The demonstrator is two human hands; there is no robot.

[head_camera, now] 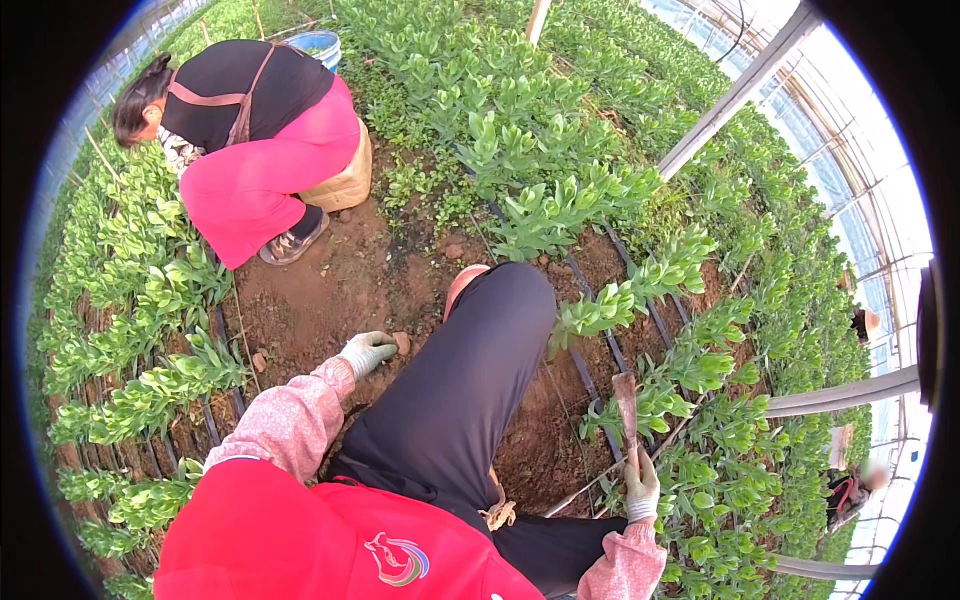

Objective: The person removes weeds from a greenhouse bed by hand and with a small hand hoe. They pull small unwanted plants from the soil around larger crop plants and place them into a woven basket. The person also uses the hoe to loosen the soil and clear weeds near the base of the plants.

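My left hand [367, 352], in a pale green-and-white work glove, is low over the reddish soil path. Its fingertips are beside a small clod of earth [403, 343]; whether they touch it or hold anything I cannot tell. My right hand [641, 484], gloved alike, is closed round the handle of a small hand tool with a flat, narrow, rusty metal blade [625, 401]. The blade points away from me, over leafy green plants [660, 390] at the right bed's edge. Black drip lines [581, 371] run over the soil of that bed.
A person in a black top and pink trousers [270, 165] crouches ahead on a box-like seat [346, 176], near a blue bucket [319, 46]. Dense plant rows flank the path. A post [739, 90] slants at upper right. Another person [847, 495] is at the far right.
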